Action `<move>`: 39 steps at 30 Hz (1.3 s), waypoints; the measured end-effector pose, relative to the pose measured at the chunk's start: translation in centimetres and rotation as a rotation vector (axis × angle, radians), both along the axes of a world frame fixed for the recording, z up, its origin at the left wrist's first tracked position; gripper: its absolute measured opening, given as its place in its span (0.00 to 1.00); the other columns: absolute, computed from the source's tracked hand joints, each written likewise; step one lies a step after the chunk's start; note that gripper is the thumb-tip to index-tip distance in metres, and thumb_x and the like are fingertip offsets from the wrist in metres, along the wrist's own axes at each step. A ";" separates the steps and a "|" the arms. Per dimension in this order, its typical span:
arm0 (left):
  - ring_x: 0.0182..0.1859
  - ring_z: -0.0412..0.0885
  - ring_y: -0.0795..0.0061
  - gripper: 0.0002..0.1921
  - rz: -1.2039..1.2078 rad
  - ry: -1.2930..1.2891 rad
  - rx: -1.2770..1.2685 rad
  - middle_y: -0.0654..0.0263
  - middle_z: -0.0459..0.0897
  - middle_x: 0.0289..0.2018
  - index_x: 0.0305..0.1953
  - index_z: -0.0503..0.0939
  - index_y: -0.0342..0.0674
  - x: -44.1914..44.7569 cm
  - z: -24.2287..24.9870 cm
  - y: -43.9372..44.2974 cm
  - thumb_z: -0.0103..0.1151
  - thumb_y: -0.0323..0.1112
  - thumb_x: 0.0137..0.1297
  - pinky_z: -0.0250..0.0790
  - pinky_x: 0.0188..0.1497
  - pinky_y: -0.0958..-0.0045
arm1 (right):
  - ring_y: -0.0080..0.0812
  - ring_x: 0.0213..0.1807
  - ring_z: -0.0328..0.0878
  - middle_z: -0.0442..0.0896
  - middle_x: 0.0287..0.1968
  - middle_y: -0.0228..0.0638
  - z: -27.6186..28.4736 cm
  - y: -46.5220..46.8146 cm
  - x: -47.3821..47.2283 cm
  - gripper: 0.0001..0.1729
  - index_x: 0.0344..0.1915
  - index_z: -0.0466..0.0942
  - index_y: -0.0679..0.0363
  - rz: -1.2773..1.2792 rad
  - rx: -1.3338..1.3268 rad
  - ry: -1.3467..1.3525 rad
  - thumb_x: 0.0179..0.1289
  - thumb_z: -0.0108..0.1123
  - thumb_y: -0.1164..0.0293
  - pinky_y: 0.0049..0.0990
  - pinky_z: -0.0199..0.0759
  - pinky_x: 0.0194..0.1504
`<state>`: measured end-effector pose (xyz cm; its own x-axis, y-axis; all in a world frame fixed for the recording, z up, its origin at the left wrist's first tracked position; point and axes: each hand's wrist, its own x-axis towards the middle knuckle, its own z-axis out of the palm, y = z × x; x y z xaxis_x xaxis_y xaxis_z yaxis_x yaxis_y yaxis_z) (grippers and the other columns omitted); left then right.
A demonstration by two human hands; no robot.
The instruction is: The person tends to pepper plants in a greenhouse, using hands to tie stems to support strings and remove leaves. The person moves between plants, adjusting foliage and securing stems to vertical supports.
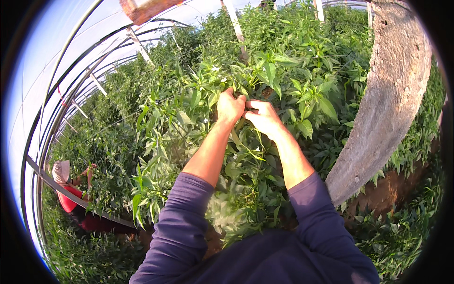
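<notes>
My left hand (230, 107) is among the upper leaves of a pepper plant (271, 72), its fingers curled and partly hidden by the hand itself. Close against it on the right, my right hand (264, 118) has bent fingers whose tips meet the left hand. Whatever lies between the fingertips is too small and covered to make out. Small white flowers (215, 68) show just above the hands. A pale green stem (236, 137) hangs right below them, and thin support twine (319, 56) runs through the foliage.
A thick, rough concrete post (393, 96) rises close on my right. At left, a co-worker in red (67, 200) reaches into the plants beside a slanted bar (76, 198). Greenhouse hoops (53, 92) arch along the left. Bare soil (393, 191) shows at lower right.
</notes>
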<state>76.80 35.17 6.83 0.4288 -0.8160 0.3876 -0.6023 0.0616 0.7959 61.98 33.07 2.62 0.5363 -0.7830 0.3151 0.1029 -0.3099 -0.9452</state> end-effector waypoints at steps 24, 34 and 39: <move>0.38 0.86 0.75 0.17 -0.647 0.773 0.315 0.62 0.90 0.43 0.55 0.81 0.44 1.0 3.6 4.2 0.59 0.22 0.66 0.79 0.47 0.72 | 0.23 0.40 0.82 0.89 0.43 0.34 7.5 -3.4 -2.5 0.23 0.52 0.84 0.67 0.002 -0.034 0.024 0.63 0.74 0.63 0.25 0.75 0.42; 0.39 0.88 0.74 0.12 -0.592 0.684 0.252 0.62 0.88 0.43 0.53 0.81 0.36 -0.2 3.0 3.1 0.63 0.25 0.69 0.82 0.47 0.73 | 0.38 0.38 0.88 0.90 0.41 0.45 9.2 2.4 -3.5 0.33 0.63 0.81 0.56 -0.604 -0.473 0.151 0.54 0.69 0.72 0.35 0.82 0.44; 0.39 0.88 0.76 0.11 -0.555 0.660 0.173 0.64 0.88 0.42 0.51 0.81 0.38 -0.5 2.2 3.4 0.63 0.28 0.70 0.83 0.44 0.72 | 0.44 0.44 0.88 0.88 0.50 0.40 8.1 6.0 -2.6 0.29 0.58 0.84 0.54 -0.612 -0.826 -0.171 0.53 0.62 0.81 0.38 0.83 0.46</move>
